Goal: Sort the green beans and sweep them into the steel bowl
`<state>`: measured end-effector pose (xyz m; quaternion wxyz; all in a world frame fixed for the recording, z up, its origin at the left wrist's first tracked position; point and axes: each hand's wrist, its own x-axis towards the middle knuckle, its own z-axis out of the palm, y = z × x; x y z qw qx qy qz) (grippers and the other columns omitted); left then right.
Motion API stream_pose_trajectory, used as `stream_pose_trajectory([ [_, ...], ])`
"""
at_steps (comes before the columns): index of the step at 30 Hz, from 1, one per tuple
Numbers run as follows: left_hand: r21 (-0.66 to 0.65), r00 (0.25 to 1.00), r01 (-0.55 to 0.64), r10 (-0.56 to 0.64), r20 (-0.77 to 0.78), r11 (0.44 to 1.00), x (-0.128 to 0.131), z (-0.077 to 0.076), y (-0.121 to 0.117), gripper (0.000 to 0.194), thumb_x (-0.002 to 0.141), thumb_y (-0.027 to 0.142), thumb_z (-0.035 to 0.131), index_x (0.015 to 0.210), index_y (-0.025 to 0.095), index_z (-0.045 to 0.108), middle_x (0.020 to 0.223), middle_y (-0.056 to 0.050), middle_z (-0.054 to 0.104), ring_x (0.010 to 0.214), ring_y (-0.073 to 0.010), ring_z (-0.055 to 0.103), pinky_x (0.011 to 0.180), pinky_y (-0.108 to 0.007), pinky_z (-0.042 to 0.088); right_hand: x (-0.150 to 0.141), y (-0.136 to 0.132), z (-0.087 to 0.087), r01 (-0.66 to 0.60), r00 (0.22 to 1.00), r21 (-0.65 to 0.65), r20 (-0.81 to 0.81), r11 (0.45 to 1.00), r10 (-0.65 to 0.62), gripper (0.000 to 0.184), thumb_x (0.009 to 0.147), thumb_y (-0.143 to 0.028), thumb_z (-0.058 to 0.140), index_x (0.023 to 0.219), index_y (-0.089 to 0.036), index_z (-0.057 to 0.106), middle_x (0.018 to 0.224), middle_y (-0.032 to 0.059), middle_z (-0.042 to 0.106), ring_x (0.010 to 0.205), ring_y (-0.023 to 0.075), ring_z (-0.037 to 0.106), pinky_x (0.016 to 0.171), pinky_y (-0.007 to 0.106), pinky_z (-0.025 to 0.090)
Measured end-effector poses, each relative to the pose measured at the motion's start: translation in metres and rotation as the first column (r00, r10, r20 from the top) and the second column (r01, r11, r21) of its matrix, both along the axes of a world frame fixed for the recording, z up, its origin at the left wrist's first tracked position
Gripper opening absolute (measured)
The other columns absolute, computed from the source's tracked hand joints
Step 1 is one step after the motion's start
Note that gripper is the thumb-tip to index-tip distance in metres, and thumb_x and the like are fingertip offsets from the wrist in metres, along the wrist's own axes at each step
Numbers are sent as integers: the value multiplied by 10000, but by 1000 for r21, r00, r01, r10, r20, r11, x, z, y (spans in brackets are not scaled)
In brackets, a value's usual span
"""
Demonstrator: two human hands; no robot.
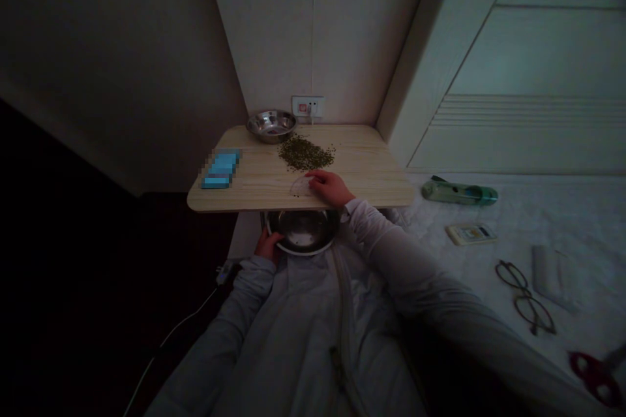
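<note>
My left hand [268, 246] is closed on the left rim of a metal bowl [303, 241], its thumb over the edge. That bowl sits in front of my lap, just under the near edge of the small wooden table [374, 175]. Over the tabletop, my right hand [332, 188] pinches a thin, clear plastic piece [300, 187] with a rounded edge; its exact kind is too faint to make out. A few dark specks lie by it. Just beyond my right hand spreads a loose pile of small green beans or seeds [306, 153].
A second metal bowl [272, 126] stands at the table's back left, near a wall socket [308, 106]. A phone [222, 169] lies at the left. On the bed to the right are a green bottle [460, 192], a pale device [471, 233] and eyeglasses [525, 296]. A white cable [171, 332] hangs left.
</note>
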<state>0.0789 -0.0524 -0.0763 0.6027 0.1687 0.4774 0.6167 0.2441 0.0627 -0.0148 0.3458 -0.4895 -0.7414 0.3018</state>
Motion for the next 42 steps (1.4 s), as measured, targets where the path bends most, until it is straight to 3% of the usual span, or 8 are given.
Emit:
stream_pose_trajectory([
  [8, -16, 1000, 4, -4, 2, 1000, 0, 2, 0, 568, 434, 83, 578, 988, 206, 579, 633, 28, 629, 610, -178, 596, 582, -304, 486, 0, -4, 3, -25, 997, 24, 80, 999, 23, 313, 749, -276, 492, 1011, -180, 633, 686, 5, 591, 641, 115, 488, 677, 258, 389],
  [26, -17, 999, 1, -1, -32, 1000, -1, 0, 0, 534, 431, 109, 592, 956, 208, 573, 636, 23, 612, 623, -172, 584, 601, -289, 459, 0, -5, 1, -58, 995, 26, 83, 998, 56, 309, 734, -298, 514, 996, -196, 641, 639, -11, 572, 601, 104, 469, 662, 251, 388],
  [31, -17, 1000, 22, -22, -20, 1000, -1, 1, 0, 528, 437, 105, 587, 953, 216, 567, 651, 20, 617, 662, -188, 601, 605, -297, 469, 2, 1, -3, -30, 997, -4, -69, 1000, 30, 316, 738, -293, 487, 995, -168, 623, 637, -11, 563, 603, 104, 481, 659, 252, 398],
  [36, 18, 1000, 16, -16, -20, 1000, -1, 2, -1, 509, 441, 109, 588, 941, 207, 575, 652, 17, 628, 708, -208, 611, 640, -314, 474, 6, 13, -12, 132, 945, -36, -296, 991, -137, 356, 744, -257, 415, 1051, -168, 571, 691, 1, 594, 663, 121, 517, 710, 276, 425],
  [42, -17, 999, 21, -21, -35, 1000, -1, -2, -1, 535, 430, 110, 602, 956, 205, 572, 637, 26, 615, 677, -196, 606, 612, -302, 471, 16, 23, -10, 181, 943, -31, -279, 983, -183, 356, 701, -206, 422, 1029, -163, 551, 711, 10, 597, 661, 140, 510, 745, 322, 428],
])
